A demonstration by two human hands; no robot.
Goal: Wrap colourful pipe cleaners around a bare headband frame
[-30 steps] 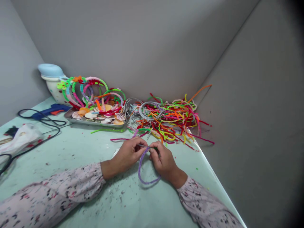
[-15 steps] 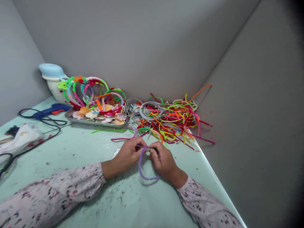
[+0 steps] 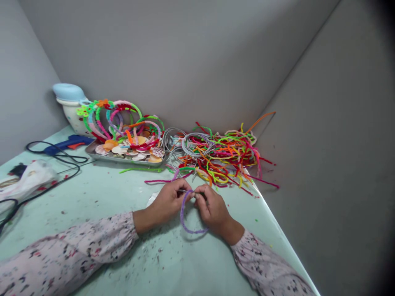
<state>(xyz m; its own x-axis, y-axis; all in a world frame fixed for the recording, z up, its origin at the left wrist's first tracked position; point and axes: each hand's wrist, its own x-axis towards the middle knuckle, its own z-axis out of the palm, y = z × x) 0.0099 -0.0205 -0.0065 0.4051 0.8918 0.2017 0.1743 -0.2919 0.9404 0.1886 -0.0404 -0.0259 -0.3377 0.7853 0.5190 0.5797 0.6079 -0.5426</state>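
A fuzzy purple pipe cleaner [image 3: 182, 218] hangs in a curve below my fingertips. My left hand [image 3: 169, 201] is closed in a pinch near its upper end, where a thin grey wire shows between the fingers. Close against it, my right hand [image 3: 212, 209] pinches at the same spot, and the curve's lower end passes behind or beside this hand. Exactly how the pipe cleaner meets the wire is hidden by my fingers. A small whitish piece [image 3: 152, 198] lies on the table just behind my left hand.
A metal tray [image 3: 129, 162] holds shells and colourful fuzzy hoops. Beside it lie grey wire rings [image 3: 196, 144] and a heap of coloured pipe cleaners [image 3: 234, 152]. At left are a blue glue gun [image 3: 66, 144], its black cord, a plastic bag [image 3: 33, 179] and a blue-lidded container [image 3: 70, 109].
Both hands keep their pinch at the same place with hardly any movement. The whole view has shifted very slightly.
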